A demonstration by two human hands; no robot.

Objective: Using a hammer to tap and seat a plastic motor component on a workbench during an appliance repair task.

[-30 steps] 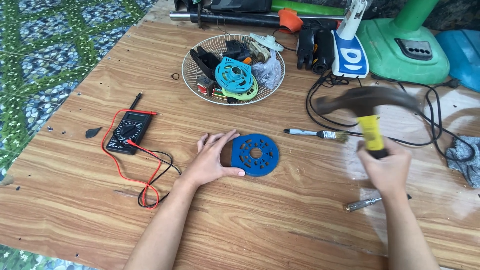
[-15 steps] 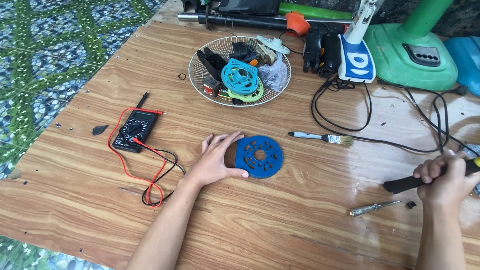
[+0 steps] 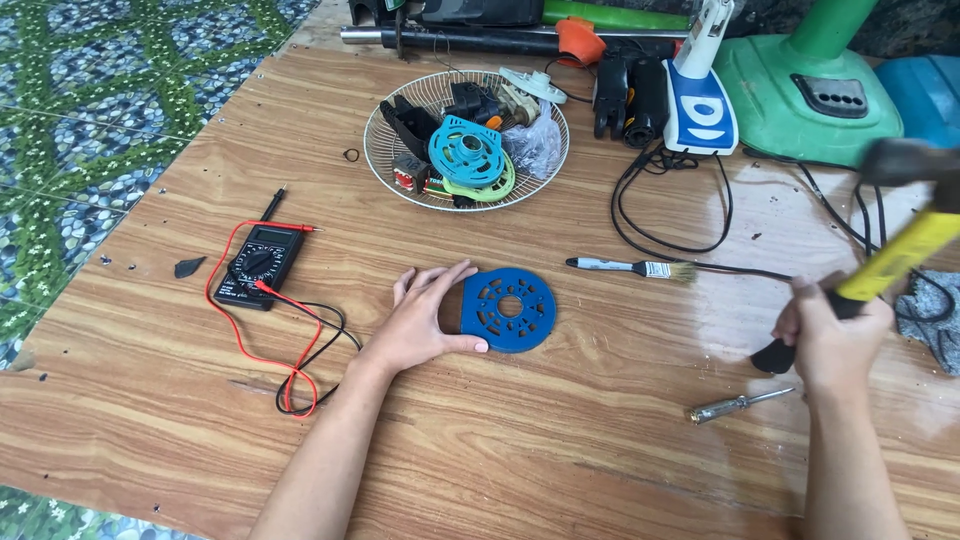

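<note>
My left hand (image 3: 420, 320) lies flat on the wooden table (image 3: 520, 440), fingers resting on the left edge of a round blue perforated plastic disc (image 3: 510, 310). My right hand (image 3: 830, 335) grips the black end of a hammer (image 3: 905, 250) with a yellow and black handle; its dark head is raised and blurred at the upper right, well away from the disc. A small screwdriver (image 3: 735, 404) lies on the table just below the right hand.
A wire basket (image 3: 385, 170) holds teal and black parts. A black multimeter (image 3: 262, 262) with red and black leads lies at left. A small paintbrush (image 3: 630, 267), black cables (image 3: 670, 220), a green machine base (image 3: 820, 90) and a blue-white device (image 3: 700, 105) stand behind.
The hammer swung from raised down to the right near the table, and is now lifted up again at the right. The left hand stays on the blue disc.
</note>
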